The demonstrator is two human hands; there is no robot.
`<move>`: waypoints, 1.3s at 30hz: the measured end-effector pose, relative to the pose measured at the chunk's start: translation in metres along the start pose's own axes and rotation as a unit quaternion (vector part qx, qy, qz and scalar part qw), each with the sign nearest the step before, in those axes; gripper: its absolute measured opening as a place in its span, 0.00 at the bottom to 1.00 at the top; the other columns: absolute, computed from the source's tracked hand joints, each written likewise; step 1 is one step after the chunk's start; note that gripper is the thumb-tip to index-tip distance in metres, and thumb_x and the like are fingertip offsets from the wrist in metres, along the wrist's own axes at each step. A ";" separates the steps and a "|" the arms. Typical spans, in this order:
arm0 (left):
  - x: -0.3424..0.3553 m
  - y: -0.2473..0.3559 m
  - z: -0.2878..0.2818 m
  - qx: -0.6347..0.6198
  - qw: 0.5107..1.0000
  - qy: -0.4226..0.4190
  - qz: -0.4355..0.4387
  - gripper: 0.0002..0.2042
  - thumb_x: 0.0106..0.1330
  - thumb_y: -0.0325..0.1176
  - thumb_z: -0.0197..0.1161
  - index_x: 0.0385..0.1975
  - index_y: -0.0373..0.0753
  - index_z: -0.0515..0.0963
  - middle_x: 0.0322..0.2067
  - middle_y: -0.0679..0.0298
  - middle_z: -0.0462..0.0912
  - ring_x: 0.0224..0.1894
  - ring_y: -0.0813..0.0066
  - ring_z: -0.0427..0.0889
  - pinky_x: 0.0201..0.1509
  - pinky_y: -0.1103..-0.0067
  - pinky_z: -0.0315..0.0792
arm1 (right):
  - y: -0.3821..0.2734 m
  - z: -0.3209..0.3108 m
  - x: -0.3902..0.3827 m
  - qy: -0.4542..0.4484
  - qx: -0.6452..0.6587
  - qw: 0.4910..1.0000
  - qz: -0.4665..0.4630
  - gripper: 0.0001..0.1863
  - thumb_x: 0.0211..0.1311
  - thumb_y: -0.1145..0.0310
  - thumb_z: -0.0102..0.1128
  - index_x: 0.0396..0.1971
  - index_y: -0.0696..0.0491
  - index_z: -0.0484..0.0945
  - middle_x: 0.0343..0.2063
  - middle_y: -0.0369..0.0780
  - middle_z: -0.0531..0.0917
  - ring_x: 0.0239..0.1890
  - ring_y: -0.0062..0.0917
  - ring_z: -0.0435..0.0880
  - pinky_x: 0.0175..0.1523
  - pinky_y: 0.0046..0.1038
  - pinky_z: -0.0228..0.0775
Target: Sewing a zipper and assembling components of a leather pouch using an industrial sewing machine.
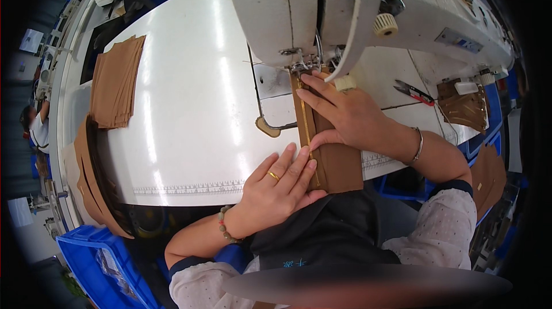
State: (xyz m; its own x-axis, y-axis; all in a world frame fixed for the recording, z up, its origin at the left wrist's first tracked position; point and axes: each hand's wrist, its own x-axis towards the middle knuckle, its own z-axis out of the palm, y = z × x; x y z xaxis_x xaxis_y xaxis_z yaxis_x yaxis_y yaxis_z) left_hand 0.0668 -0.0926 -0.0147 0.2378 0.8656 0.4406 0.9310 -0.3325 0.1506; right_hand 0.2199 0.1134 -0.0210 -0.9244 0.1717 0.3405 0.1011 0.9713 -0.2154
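Observation:
A brown fabric panel (pixel 343 165) with a gold-toothed zipper (pixel 306 119) along its left side lies under the presser foot (pixel 300 68) of a white sewing machine (pixel 402 21). My right hand (pixel 351 113) rests on the panel just in front of the foot. Its index and middle fingers are stretched out and apart, and its thumb touches the zipper. Nearer to me, my left hand (pixel 279 188) holds the panel's left edge by the zipper's lower end, fingertips on top and thumb low at the edge. What lies beneath the fingers is hidden.
Stacked brown fabric pieces (pixel 118 82) lie at the table's far left. Thread snips (pixel 414 92) with red on the handle and brown pieces with zippers (pixel 463 105) are on the right. More brown pieces (pixel 92 177) hang at left, above a blue crate (pixel 95 257). A printed ruler (pixel 190 189) edges the table.

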 end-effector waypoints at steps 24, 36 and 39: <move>-0.176 -0.168 -0.198 0.417 0.643 -0.072 -0.638 0.22 0.71 0.49 0.65 0.57 0.39 0.82 0.42 0.51 0.89 0.43 0.47 0.87 0.49 0.59 0.80 | -0.009 -0.002 -0.002 -0.031 -0.048 0.998 -0.002 0.54 0.48 0.35 0.69 0.64 0.66 0.73 0.68 0.55 0.70 0.70 0.46 0.71 0.66 0.40 0.68; -0.159 -0.154 -0.278 0.238 0.785 0.024 -0.571 0.15 0.77 0.31 0.57 0.57 0.32 0.81 0.23 0.58 0.79 0.26 0.71 0.80 0.32 0.73 0.71 | -0.007 -0.003 -0.002 -0.030 -0.040 0.999 0.002 0.56 0.47 0.29 0.65 0.62 0.65 0.75 0.65 0.54 0.74 0.64 0.45 0.75 0.70 0.44 0.63; -0.106 -0.095 -0.251 -0.022 0.829 0.103 -0.550 0.21 0.77 0.25 0.56 0.68 0.31 0.72 0.26 0.69 0.78 0.28 0.87 0.73 0.32 0.86 0.66 | -0.007 0.000 -0.003 -0.009 -0.051 0.999 0.003 0.56 0.48 0.26 0.63 0.62 0.64 0.76 0.64 0.53 0.74 0.64 0.44 0.74 0.73 0.46 0.60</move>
State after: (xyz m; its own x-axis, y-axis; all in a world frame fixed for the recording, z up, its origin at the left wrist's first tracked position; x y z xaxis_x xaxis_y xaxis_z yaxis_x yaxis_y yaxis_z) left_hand -0.1166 -0.2471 0.1460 -0.8043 0.5730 0.1575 0.5415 0.5975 0.5914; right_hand 0.2221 0.1065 -0.0208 -0.9303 0.1753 0.3221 0.1427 0.9822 -0.1224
